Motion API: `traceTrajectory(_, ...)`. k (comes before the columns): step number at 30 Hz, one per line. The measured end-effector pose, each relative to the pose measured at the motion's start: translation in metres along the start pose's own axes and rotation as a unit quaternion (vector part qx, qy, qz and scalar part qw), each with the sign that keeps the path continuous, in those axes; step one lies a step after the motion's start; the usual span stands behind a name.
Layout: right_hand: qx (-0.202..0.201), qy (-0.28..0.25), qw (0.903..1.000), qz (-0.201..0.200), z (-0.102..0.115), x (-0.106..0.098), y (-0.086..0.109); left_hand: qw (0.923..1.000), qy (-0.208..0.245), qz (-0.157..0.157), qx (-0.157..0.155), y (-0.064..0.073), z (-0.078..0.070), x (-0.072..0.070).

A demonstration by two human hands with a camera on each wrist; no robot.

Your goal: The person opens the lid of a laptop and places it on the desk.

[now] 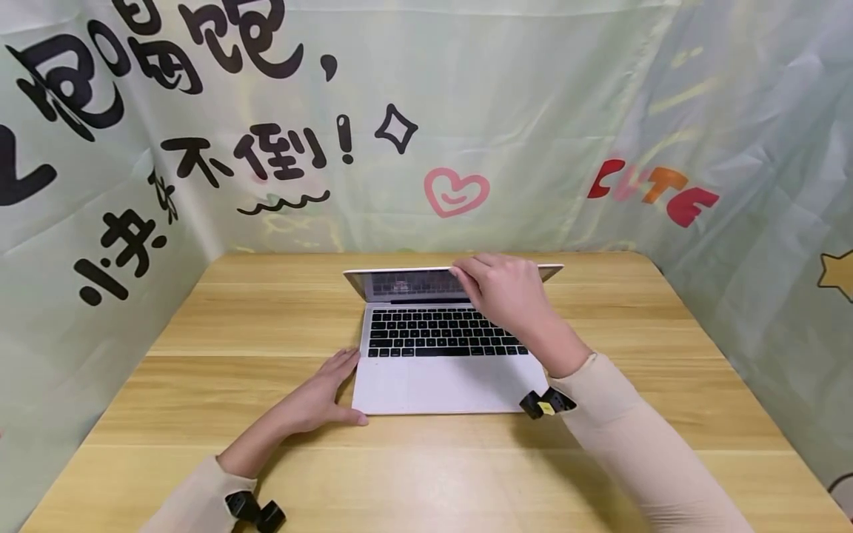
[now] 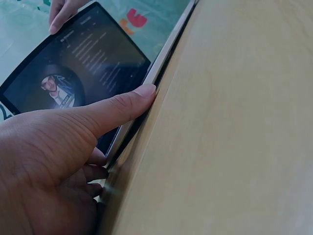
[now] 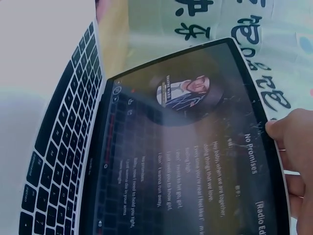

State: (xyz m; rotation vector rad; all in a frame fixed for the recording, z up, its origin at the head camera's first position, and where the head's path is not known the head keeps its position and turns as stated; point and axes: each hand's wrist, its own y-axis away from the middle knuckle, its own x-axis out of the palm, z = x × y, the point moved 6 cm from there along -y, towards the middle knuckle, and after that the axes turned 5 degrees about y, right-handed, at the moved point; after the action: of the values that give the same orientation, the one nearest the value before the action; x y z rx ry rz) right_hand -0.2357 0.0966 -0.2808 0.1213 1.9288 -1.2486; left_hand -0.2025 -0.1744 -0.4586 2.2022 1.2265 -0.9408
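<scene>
A silver laptop (image 1: 443, 385) with a black keyboard (image 1: 440, 333) stands on the wooden table, its lid raised and leaning forward over the keys. My right hand (image 1: 503, 289) pinches the top edge of the lid, thumb on the screen side and fingers behind it. In the right wrist view, the screen (image 3: 186, 137) is lit with song lyrics and a round picture. My left hand (image 1: 320, 396) touches the laptop's front left corner, fingers along the left side and thumb at the front edge. The left wrist view shows that thumb (image 2: 122, 110) stretched along the edge.
The wooden table (image 1: 266, 311) extends around the laptop. Behind it and at both sides hang pale green cloth sheets (image 1: 533, 89) with black characters, a pink heart and coloured letters. Small black devices (image 1: 256, 511) sit on both wrists over beige sleeves.
</scene>
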Motion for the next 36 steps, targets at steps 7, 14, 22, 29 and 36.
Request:
traceTrajectory(7, 0.034, -0.002, 0.9994, -0.005, -0.011, 0.008, -0.011, 1.0, 0.0, 0.0, 0.003, 0.0, 0.001, 0.0)
traceTrajectory(14, 0.047, -0.007, 0.9985, -0.025, -0.019, 0.017, -0.021, 1.0, -0.003, -0.002, 0.002, 0.001, 0.0, -0.001)
traceTrajectory(22, 0.058, -0.017, 0.9962, -0.063, -0.03, 0.03, -0.023, 1.0, -0.003, 0.0, 0.003, 0.0, 0.001, 0.0)
traceTrajectory(29, 0.056, -0.023, 0.993, -0.102, -0.038, 0.038, -0.027, 1.0, -0.005, 0.001, -0.001, 0.0, 0.001, 0.0)
traceTrajectory(36, 0.061, -0.03, 0.9917, -0.109, -0.046, 0.048, -0.034, 0.9999, -0.004, 0.004, -0.009, -0.001, 0.002, 0.001)
